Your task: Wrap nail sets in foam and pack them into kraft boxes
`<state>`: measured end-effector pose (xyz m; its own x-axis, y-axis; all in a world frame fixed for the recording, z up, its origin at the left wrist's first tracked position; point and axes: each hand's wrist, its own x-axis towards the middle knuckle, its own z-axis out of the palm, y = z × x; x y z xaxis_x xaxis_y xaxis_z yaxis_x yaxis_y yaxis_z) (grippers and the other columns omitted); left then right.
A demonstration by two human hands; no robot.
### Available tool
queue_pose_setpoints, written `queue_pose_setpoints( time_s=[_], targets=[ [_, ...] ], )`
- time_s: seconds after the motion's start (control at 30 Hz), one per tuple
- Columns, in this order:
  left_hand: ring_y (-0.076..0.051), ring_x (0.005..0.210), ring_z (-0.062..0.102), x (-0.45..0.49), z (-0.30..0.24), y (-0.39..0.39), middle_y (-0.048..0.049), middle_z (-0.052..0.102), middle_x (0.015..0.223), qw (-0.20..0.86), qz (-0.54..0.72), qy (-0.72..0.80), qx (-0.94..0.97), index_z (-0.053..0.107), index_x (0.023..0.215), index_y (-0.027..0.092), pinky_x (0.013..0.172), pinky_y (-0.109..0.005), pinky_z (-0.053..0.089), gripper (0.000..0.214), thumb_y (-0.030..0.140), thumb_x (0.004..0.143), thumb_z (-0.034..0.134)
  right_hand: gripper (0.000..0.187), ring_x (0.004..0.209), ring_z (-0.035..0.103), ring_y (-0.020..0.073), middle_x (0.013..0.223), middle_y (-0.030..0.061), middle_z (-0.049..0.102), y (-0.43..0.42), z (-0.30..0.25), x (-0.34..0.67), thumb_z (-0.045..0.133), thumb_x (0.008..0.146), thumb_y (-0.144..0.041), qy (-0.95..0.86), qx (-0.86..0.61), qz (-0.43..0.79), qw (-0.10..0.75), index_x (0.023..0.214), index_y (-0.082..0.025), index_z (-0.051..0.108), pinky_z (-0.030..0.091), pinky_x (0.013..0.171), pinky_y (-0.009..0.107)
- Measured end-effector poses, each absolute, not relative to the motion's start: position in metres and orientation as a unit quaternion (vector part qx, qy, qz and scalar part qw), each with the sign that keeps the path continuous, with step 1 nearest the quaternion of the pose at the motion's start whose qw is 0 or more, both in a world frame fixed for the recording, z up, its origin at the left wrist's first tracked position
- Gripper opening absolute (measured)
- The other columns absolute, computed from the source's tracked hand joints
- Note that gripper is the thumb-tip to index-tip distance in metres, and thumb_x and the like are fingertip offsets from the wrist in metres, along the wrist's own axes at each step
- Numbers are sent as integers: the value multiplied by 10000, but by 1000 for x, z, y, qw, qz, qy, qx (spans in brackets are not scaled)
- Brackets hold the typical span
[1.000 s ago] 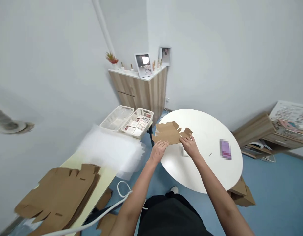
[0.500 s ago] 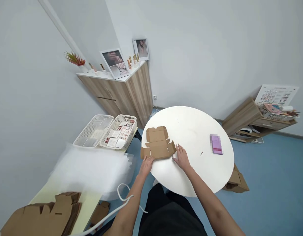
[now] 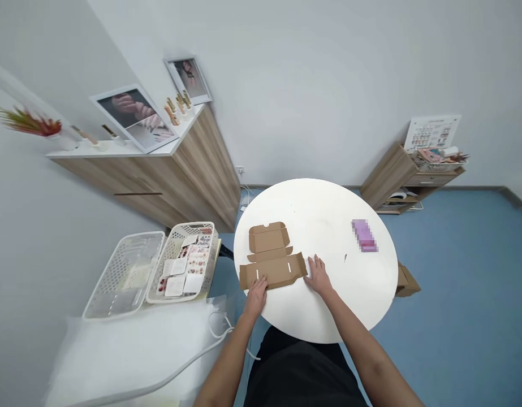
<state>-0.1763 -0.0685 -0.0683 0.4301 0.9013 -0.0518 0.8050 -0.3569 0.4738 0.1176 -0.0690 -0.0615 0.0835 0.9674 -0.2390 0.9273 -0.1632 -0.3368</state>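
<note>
An unfolded brown cardboard box blank lies on the left part of the round white table. It has two slots in its near panel and flaps at the sides. My left hand rests on the near edge of that panel, fingers laid out over the cardboard. Beside the blank's right flap is my right hand, its fingers apart on the tabletop and holding nothing. Whether its fingertips touch the flap, I cannot tell. A pixelated purple packet sits on the right side of the table.
To the left, white baskets stand on a side table, one with printed cards, one nearly clear. White translucent sheets and a white cable are nearer. A wooden cabinet stands behind; a cardboard box is on the floor.
The view has swung, bringing the cabinet and baskets closer. My left hand has slid from the near left edge further onto the cardboard. My right hand stays beside the right flap.
</note>
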Motion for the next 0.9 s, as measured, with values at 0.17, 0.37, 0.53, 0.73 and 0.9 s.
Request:
queue_pose_setpoints(
  time_s=[0.17, 0.37, 0.53, 0.73, 0.9],
  targets=[
    [-225, 1341, 472, -145, -68, -64, -92, 547, 1410, 240, 84, 478, 841, 601, 1107, 203, 1124, -530, 360, 446, -17, 776, 399, 791, 1404, 287, 375, 1553, 209, 272, -67, -59, 160, 612, 737, -264, -593, -779, 198, 52, 1465, -113, 344, 329, 1085, 485],
    [-250, 1338, 475, -98, -67, -67, -102, 557, 1398, 241, 81, 464, 849, 599, 1077, 200, 1117, -554, 351, 390, 7, 796, 410, 794, 1417, 263, 371, 1559, 201, 255, -75, -63, 216, 619, 741, -283, -567, -800, 193, 43, 1465, -121, 336, 289, 1105, 470],
    [-265, 1347, 462, -62, -64, -76, -119, 548, 1404, 245, 82, 456, 852, 605, 1055, 189, 1120, -562, 339, 322, 42, 821, 437, 811, 1435, 232, 344, 1578, 177, 220, -82, -65, 248, 594, 762, -313, -556, -805, 205, 33, 1491, -147, 283, 253, 1123, 464],
    [-266, 1363, 438, -34, -56, -87, -118, 527, 1425, 246, 43, 449, 858, 608, 1052, 175, 1127, -554, 317, 291, 60, 862, 420, 872, 1457, 172, 347, 1609, 168, 135, -84, -53, 271, 617, 743, -274, -548, -803, 232, 2, 1518, -141, 241, 206, 1148, 437],
    [-241, 1269, 532, -25, -42, -74, -114, 610, 1315, 275, -35, 441, 854, 613, 1071, 185, 1047, -459, 419, 296, 75, 887, 408, 812, 1469, 130, 342, 1609, 142, 169, -88, -30, 262, 534, 773, -212, -584, -787, 195, 38, 1525, -174, 229, 179, 1147, 532]
  ],
)
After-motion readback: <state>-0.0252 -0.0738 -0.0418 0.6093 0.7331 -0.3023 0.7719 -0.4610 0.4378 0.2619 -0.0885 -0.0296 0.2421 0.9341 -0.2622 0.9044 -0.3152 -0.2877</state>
